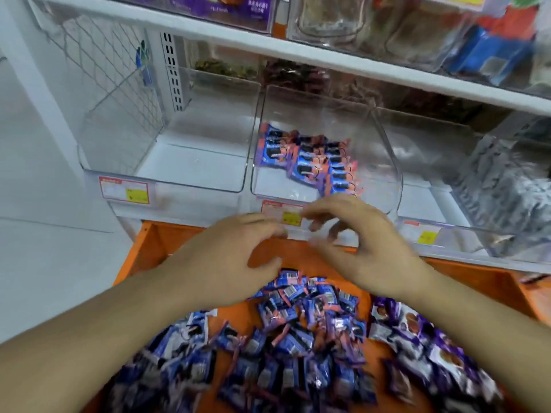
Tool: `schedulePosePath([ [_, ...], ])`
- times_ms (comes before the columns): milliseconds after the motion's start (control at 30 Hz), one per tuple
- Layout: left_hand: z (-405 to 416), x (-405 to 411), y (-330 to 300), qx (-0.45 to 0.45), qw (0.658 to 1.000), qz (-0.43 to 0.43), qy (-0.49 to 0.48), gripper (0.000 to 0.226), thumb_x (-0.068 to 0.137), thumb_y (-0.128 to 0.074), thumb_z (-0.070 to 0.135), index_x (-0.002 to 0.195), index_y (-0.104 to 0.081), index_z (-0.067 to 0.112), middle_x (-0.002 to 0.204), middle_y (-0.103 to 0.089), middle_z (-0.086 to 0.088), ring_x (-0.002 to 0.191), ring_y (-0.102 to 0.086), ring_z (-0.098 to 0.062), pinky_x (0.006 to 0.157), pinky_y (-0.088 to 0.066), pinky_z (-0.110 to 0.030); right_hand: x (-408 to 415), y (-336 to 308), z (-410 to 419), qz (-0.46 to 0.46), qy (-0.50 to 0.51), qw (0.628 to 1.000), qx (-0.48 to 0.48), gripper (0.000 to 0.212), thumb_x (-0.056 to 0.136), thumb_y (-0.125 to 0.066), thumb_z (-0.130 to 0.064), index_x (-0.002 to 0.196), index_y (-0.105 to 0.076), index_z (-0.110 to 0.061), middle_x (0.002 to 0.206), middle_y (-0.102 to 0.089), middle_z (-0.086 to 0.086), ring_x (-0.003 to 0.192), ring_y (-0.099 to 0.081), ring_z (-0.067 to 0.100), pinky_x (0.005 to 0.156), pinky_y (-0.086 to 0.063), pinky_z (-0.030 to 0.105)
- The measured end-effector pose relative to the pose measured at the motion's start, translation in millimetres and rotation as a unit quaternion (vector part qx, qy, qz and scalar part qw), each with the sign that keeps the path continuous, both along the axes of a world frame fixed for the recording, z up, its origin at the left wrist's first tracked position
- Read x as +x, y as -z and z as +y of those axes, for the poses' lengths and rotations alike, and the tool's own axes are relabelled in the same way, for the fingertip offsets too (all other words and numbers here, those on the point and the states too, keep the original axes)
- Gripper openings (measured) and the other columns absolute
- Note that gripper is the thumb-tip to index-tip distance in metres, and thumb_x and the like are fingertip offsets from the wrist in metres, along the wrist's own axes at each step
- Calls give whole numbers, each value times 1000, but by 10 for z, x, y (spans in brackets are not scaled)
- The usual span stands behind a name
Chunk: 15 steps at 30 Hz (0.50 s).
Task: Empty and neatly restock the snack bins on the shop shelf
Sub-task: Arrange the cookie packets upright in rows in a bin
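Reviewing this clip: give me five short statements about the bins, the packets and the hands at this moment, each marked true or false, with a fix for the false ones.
1. The middle clear bin holds a few blue and pink packets. True.
2. The left clear bin is packed full of packets. False: no packets show in it.
3. A pile of loose packets lies on the orange surface below the bins. True.
4. The left hand grips a packet. False: it holds nothing and hovers over the pile.
5. The right hand is inside the middle bin. False: it is in front of the bin, fingers loosely curled, holding nothing visible.
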<state>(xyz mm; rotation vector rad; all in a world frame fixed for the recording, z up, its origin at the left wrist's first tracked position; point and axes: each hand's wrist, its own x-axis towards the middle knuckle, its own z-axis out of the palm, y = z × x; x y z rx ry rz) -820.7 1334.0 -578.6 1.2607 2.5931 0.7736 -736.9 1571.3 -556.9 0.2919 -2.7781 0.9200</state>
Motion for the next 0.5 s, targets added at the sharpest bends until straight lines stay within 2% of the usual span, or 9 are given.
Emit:
schedulePosePath([
  [67,48,69,318,-56,998,-24,24,46,98,-59,51,142,-53,39,139,-52,25,128,-48,1,104,-38,-18,242,422,8,-98,0,995,0,35,92,-77,-24,125,-67,-27,111,-66,-11,103,-64,9,83,-53,27],
  [133,67,92,712,-106,992,-65,23,47,98,-60,49,143,-52,38,142,-52,21,131,-51,-5,108,-43,-27,348,948,129,-188,15,981,43,44,91,-77,-27,134,-65,-27,118,-66,-8,105,-61,4,89,-53,30],
  [233,99,39,1280,-165,980,-114,12,57,100,-62,43,153,-43,35,156,-44,15,136,-50,-11,113,-43,-35,292,1573,369,-282,28,951,122,68,93,-74,-36,155,-46,-31,152,-49,-4,137,-50,15,113,-45,33],
  [367,276,-168,2018,-157,975,-155,-16,68,97,-66,33,159,-36,33,162,-36,11,147,-40,-14,118,-40,-36,-1,2127,523,-298,64,944,124,80,91,-77,-30,161,-37,-28,165,-34,0,150,-36,23,122,-32,29],
  [500,455,-329,2738,-177,970,-158,-41,74,100,-65,30,162,-24,42,171,-18,15,154,-29,-15,120,-36,-34,-197,2663,531,-297,94,946,87,80,93,-75,-33,162,-34,-31,166,-34,-5,151,-35,21,120,-34,30],
])
